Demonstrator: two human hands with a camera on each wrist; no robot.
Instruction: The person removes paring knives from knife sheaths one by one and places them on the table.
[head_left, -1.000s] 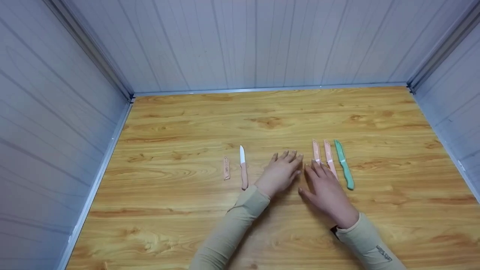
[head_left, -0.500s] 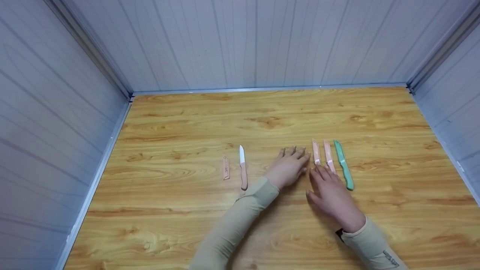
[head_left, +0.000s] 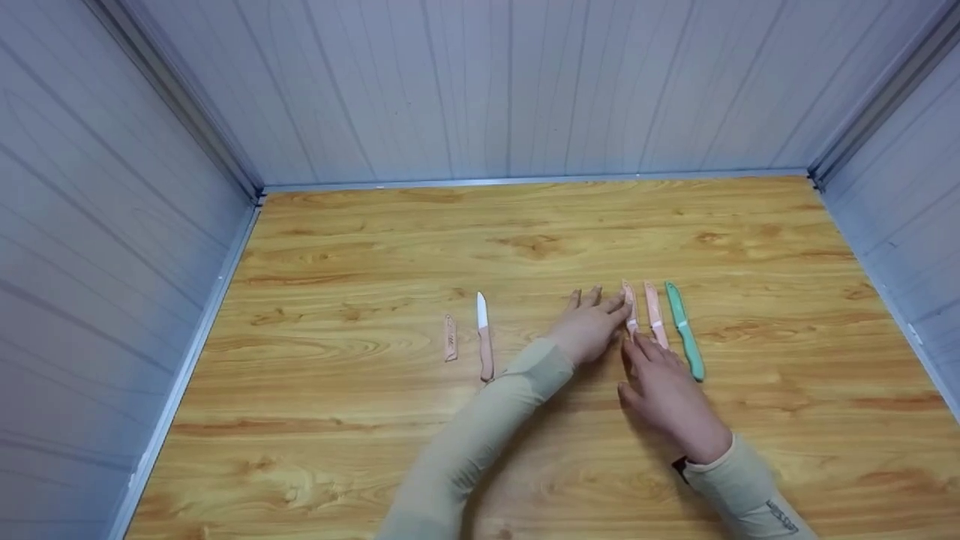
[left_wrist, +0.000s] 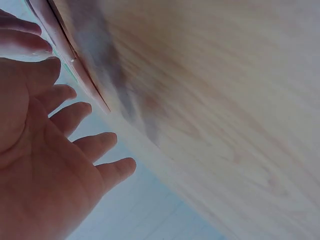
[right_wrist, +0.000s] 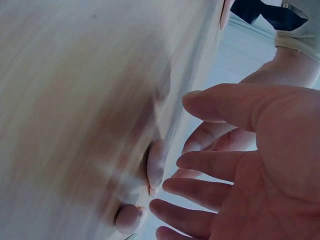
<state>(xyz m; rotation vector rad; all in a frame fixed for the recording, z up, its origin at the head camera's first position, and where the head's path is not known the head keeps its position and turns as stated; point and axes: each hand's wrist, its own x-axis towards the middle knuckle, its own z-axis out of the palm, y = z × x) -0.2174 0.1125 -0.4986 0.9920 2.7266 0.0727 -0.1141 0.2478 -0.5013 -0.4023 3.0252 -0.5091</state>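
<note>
My left hand [head_left: 589, 330] reaches over the table with its fingers spread, fingertips at the left side of the leftmost pink sheathed knife [head_left: 631, 306]. My right hand [head_left: 671, 394] lies over the handle ends of that knife and a second pink sheathed knife [head_left: 655, 306], hiding part of both. In the right wrist view, the right fingers are loosely extended, above two pink handle ends [right_wrist: 156, 162]. Whether either hand touches a knife, I cannot tell. To the right lies a green sheathed knife [head_left: 685, 330], roughly parallel to the pink pair.
Left of my left hand lies an unsheathed knife [head_left: 486, 349] with a white blade and pink handle. Beside it is a loose pink sheath [head_left: 451, 337]. Pale panel walls [head_left: 480, 90] enclose the wooden table [head_left: 337, 442] at the back and both sides.
My left hand has slid right and slightly away from me, up to the leftmost pink knife. My right hand has shifted slightly right and toward me. The knives stay in place.
</note>
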